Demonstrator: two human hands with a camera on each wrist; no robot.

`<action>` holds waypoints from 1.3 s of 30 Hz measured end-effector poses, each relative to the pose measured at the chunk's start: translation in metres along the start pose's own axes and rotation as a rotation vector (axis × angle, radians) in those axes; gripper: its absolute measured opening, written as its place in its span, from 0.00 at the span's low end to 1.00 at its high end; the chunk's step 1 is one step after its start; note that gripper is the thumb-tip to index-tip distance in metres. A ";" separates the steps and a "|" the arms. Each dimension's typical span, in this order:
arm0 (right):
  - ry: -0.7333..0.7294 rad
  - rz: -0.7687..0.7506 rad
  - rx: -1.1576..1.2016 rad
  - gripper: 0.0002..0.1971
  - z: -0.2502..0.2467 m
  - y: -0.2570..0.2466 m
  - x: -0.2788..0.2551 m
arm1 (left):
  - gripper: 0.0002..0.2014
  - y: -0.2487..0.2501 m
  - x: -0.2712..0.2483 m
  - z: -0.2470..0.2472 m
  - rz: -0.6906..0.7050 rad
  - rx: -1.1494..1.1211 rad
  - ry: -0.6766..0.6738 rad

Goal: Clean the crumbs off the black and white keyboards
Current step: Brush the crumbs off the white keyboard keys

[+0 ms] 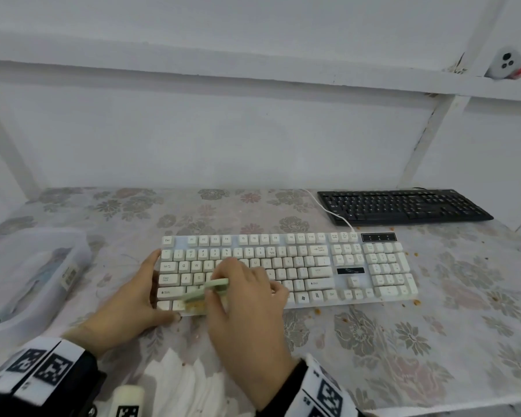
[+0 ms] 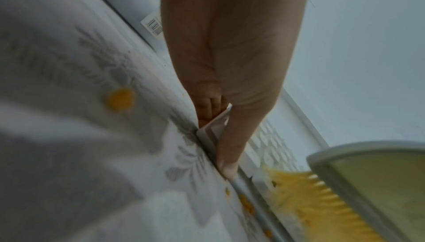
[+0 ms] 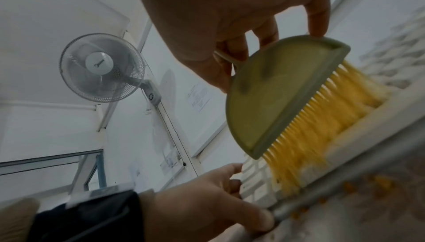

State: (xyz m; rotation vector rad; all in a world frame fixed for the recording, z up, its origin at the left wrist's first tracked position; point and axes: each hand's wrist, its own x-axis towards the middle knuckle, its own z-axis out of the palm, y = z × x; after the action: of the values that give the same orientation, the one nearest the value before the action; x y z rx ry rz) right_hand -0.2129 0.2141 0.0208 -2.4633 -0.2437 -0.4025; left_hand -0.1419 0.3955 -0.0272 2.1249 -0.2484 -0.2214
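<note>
- Right hand (image 1: pixel 247 299): fingers curled round the handle of a small green brush (image 1: pixel 212 288), pinching it; fingertip on the back rim shows in the right wrist view.
- Brush: yellow bristles (image 3: pixel 322 118) point down and away from the grip, tips pressed onto the bottom key rows of the white keyboard (image 1: pixel 286 269), near its left front corner. The bristles look blurred in the pictures.
- Left hand (image 1: pixel 133 299): clasps the white keyboard's left end, thumb (image 2: pixel 226 162) along the front edge, fingers up the side; it pinches the frame and steadies it.
- White keyboard: long axis runs left to right, stretching from the brush grip far out to the right; most of its length lies to the right of the bristles.
- Crumbs (image 1: pixel 416 302): orange bits on the flowered tablecloth (image 1: pixel 403 341), just off the front edge and beyond the right end of the white keyboard, more directly below the bristles.
- Black keyboard (image 1: pixel 403 206): behind and to the right of the grip, well apart, parallel to the white one; the right hand is the nearer.
- Judgement: the coming strokes likely run rightward along the key rows, the brush hand leading.
</note>
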 end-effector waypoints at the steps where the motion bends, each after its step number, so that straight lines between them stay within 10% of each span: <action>1: 0.069 0.017 -0.019 0.07 -0.002 0.001 -0.001 | 0.52 -0.001 0.000 0.000 -0.004 0.006 0.002; 9: -0.015 -0.016 0.346 0.07 -0.005 -0.016 -0.001 | 0.46 0.002 0.002 0.002 0.023 0.018 0.019; 17: 0.162 0.023 0.062 0.02 -0.005 0.001 -0.001 | 0.48 0.002 0.001 0.001 0.043 -0.012 -0.003; 30: -0.014 0.123 0.025 0.03 -0.031 0.021 0.002 | 0.53 -0.003 0.003 -0.001 0.046 0.020 0.009; 39: -0.024 0.107 0.324 0.08 -0.033 0.022 -0.004 | 0.54 -0.003 0.004 0.001 -0.017 0.025 0.000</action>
State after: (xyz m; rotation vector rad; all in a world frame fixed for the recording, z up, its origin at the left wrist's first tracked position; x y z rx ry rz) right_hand -0.2178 0.1767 0.0321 -2.1526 -0.1711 -0.2649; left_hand -0.1380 0.3952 -0.0304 2.1519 -0.2343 -0.2297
